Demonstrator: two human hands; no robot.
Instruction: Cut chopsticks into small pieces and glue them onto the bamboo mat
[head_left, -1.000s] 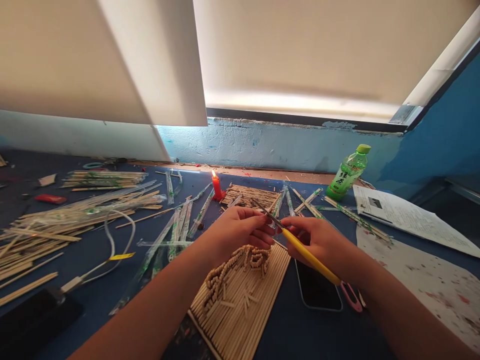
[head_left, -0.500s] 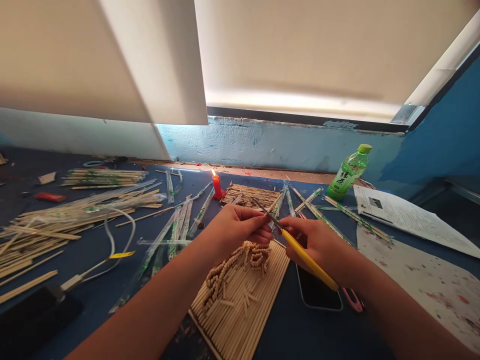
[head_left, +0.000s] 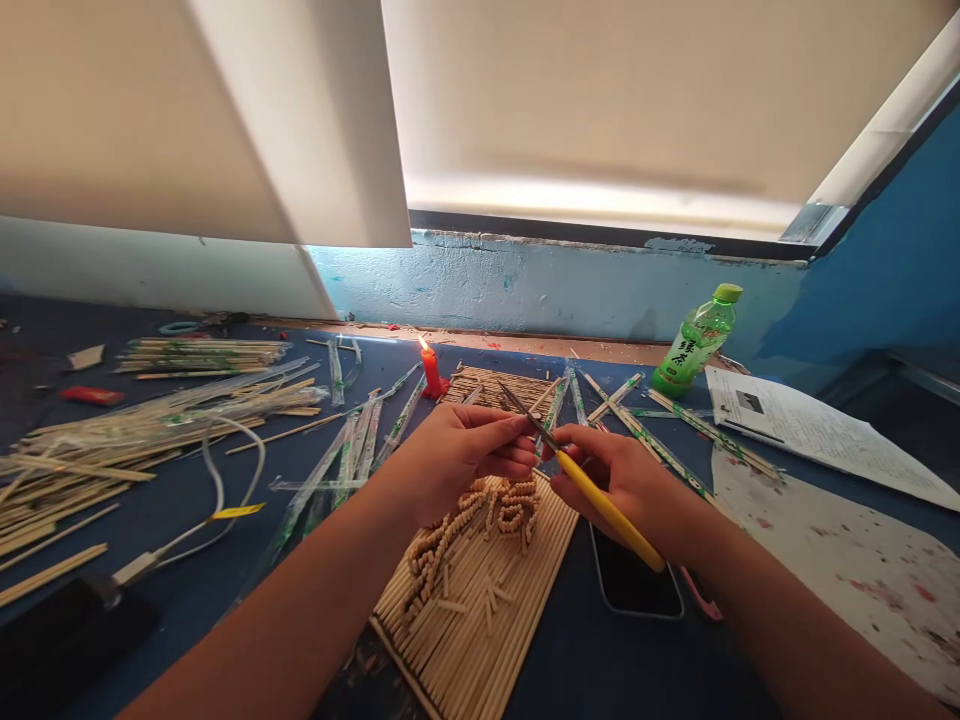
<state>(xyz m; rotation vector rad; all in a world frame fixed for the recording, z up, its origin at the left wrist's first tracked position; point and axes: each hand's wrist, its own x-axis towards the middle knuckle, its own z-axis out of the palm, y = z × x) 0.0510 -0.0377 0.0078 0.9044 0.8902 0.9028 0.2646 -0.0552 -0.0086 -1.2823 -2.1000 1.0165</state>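
Fingers pinched together, my left hand (head_left: 476,440) holds a thin wooden stick (head_left: 543,396) that points up and to the right. In my right hand (head_left: 615,468) is a tool with a yellow handle (head_left: 611,512) and a slim dark metal blade (head_left: 519,404). Its blade crosses the stick just by my left fingertips. Under both hands lies a panel of wooden sticks set side by side (head_left: 480,650). Small cut wooden pieces (head_left: 450,535) form curved raised rows on the panel, and several loose short pieces lie on it.
A lit red candle (head_left: 430,372) burns beyond my left hand. Chopsticks and plastic wrappers (head_left: 349,455) are strewn to the left. A phone (head_left: 637,580), a green tea bottle (head_left: 694,345), printed paper (head_left: 810,430) and a stained sheet (head_left: 832,550) are on the right.
The blade has shifted slightly up and left along the stick, with the yellow handle following. My left hand keeps its pinch. The whole view has moved very slightly.
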